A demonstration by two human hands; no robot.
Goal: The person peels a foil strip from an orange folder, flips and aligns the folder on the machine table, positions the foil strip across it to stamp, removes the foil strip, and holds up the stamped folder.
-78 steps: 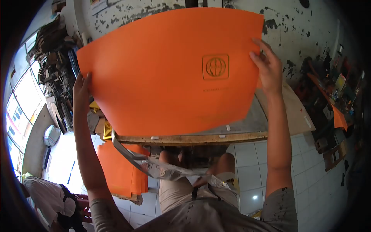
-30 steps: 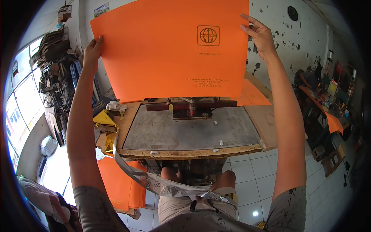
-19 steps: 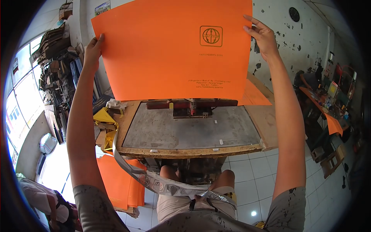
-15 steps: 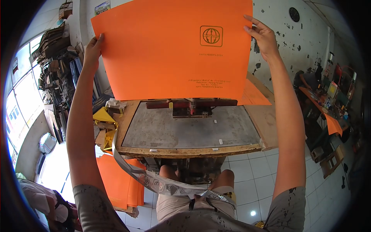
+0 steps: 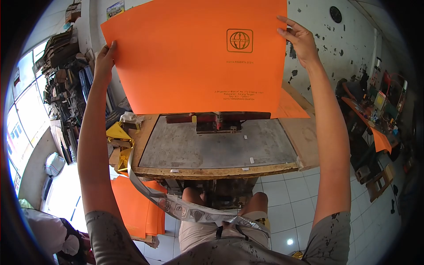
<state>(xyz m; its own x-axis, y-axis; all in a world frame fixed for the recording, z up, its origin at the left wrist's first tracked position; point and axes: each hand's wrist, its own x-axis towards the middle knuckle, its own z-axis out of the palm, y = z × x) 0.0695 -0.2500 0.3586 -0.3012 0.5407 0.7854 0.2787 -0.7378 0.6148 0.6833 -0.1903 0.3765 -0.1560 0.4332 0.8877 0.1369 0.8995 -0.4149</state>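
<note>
A large orange printed sheet (image 5: 176, 62) is held up in front of me, with a gold globe emblem and lines of text on its right half. My left hand (image 5: 105, 59) pinches its left edge between thumb and fingers. At the opposite edge, my right hand (image 5: 300, 39) grips the sheet with thumb and fingertips. Below it lies a grey metal press bed (image 5: 212, 150) in a wooden frame, carrying a few small white pieces. The sheet hides the upper part of the press.
Orange sheets (image 5: 132, 207) are stacked low on my left. A used foil strip (image 5: 176, 207) droops from the bench's left side across my lap. Gold foil (image 5: 118, 132) lies crumpled by the bench. Another orange sheet (image 5: 291, 106) rests at the right. Piled boards (image 5: 59, 84) line the left wall.
The sheet and both hands have shifted very slightly left. Its left corner is a little lower. My grip on both edges stays the same.
</note>
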